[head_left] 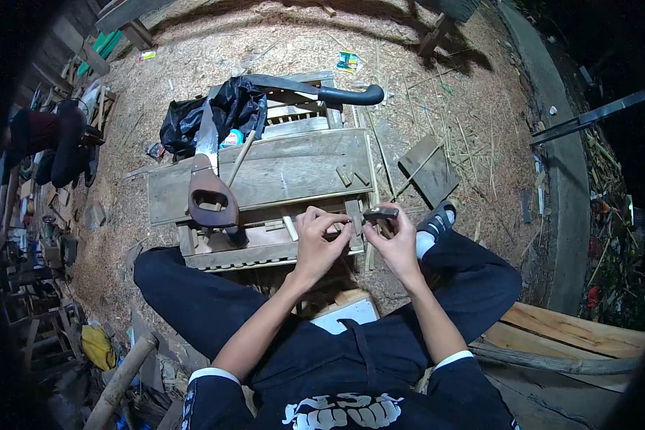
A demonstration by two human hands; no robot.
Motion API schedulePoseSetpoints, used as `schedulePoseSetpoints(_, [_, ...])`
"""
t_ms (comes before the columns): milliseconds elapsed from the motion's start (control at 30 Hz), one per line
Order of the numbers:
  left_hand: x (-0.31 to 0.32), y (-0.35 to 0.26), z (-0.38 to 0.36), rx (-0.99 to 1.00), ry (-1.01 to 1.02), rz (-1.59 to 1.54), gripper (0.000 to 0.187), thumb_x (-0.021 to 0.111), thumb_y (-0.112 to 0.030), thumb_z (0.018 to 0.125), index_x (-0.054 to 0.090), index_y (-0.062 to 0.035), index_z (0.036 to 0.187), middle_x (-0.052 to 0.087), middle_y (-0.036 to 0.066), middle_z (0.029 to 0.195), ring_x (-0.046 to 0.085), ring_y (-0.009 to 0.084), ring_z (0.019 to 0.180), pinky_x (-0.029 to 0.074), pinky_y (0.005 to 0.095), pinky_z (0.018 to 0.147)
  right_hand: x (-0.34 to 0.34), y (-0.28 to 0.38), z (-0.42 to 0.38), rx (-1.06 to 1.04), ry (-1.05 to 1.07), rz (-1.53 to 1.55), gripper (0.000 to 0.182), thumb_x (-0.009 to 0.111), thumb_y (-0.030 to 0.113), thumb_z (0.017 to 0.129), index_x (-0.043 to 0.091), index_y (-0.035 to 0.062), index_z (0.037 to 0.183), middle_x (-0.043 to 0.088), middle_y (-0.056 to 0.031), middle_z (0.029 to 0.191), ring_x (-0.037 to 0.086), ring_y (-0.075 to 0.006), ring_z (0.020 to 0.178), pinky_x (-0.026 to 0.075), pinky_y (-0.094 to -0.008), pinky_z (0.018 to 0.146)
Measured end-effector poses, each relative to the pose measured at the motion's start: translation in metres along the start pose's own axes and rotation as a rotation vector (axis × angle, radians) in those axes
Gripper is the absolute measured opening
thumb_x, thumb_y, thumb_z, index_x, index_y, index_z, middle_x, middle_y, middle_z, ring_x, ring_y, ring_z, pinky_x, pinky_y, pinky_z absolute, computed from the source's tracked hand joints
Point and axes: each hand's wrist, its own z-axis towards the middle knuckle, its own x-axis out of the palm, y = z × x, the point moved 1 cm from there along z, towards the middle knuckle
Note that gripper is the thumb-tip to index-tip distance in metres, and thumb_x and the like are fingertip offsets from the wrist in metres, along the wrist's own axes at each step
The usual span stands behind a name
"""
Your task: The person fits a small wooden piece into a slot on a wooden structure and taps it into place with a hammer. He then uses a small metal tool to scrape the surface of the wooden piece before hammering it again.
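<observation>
- Shavings [294, 50] and scraps cover the ground around a low wooden tabletop [301, 165], with a concrete strip [570, 215] to the right.
- Right hand [397, 244]: its grip is closed on a dark piece [385, 213], held between thumb and fingers near the tabletop's right front corner; its exact kind is hard to make out.
- Left hand [317, 240]: fingers bent, thumb and forefinger tips drawn together just beside the right hand; whether this grip pinches something small, I cannot tell.
- A pale block [290, 228] lies just left of the left hand.
- Two offcuts [343, 175] lie on the tabletop's right part.
- A saw [211, 197] lies across the left part, blade pointing away, with a stick [242, 159] beside it.
- Behind are a black bag [183, 129], a tub [231, 138] and a long knife [351, 94], handle to the right.
- Well apart at far left, another person [61, 140] bends in dark clothing.
</observation>
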Motion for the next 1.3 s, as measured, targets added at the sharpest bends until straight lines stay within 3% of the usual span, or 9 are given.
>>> schedulePoseSetpoints(67, [0.002, -0.001, -0.001, 0.016, -0.009, 0.026, 0.015, 0.083, -0.013, 0.086, 0.082, -0.0113, 0.101, 0.076, 0.003, 0.097, 0.056, 0.0232, 0.096, 0.038, 0.0395, 0.092, 0.007, -0.008, -0.002, 0.020, 0.011, 0.098, 0.044, 0.083, 0.003, 0.087, 0.062, 0.0015, 0.125, 0.072, -0.0044, 0.106, 0.067, -0.0099, 0.098, 0.054, -0.0277, 0.089])
schedulePoseSetpoints(200, [0.003, -0.001, 0.001, 0.103, -0.006, 0.072, 0.013, 0.082, -0.012, 0.086, 0.082, -0.0117, 0.098, 0.076, 0.001, 0.097, 0.056, 0.0240, 0.097, 0.037, 0.0400, 0.092, 0.012, -0.010, -0.004, 0.003, -0.007, 0.120, 0.046, 0.082, 0.002, 0.086, 0.060, 0.0010, 0.126, 0.072, -0.0054, 0.107, 0.069, -0.0114, 0.098, 0.055, -0.0292, 0.090])
schedulePoseSetpoints(600, [0.012, -0.005, -0.001, 0.098, -0.033, 0.189, 0.011, 0.082, -0.017, 0.085, 0.083, -0.0125, 0.094, 0.075, 0.000, 0.097, 0.056, 0.0233, 0.099, 0.032, 0.0405, 0.096, 0.010, -0.014, -0.003, 0.003, 0.014, 0.065, 0.047, 0.083, 0.003, 0.087, 0.059, -0.0003, 0.127, 0.072, -0.0069, 0.109, 0.069, -0.0129, 0.100, 0.055, -0.0299, 0.091])
schedulePoseSetpoints(1300, [0.013, -0.003, 0.000, 0.148, -0.047, 0.180, 0.009, 0.080, -0.015, 0.085, 0.080, -0.0121, 0.094, 0.075, 0.001, 0.096, 0.055, 0.0250, 0.095, 0.035, 0.0410, 0.092, 0.010, -0.016, -0.002, 0.026, 0.004, 0.082, 0.044, 0.083, 0.004, 0.086, 0.063, 0.0012, 0.126, 0.074, -0.0064, 0.106, 0.071, -0.0125, 0.097, 0.056, -0.0302, 0.090])
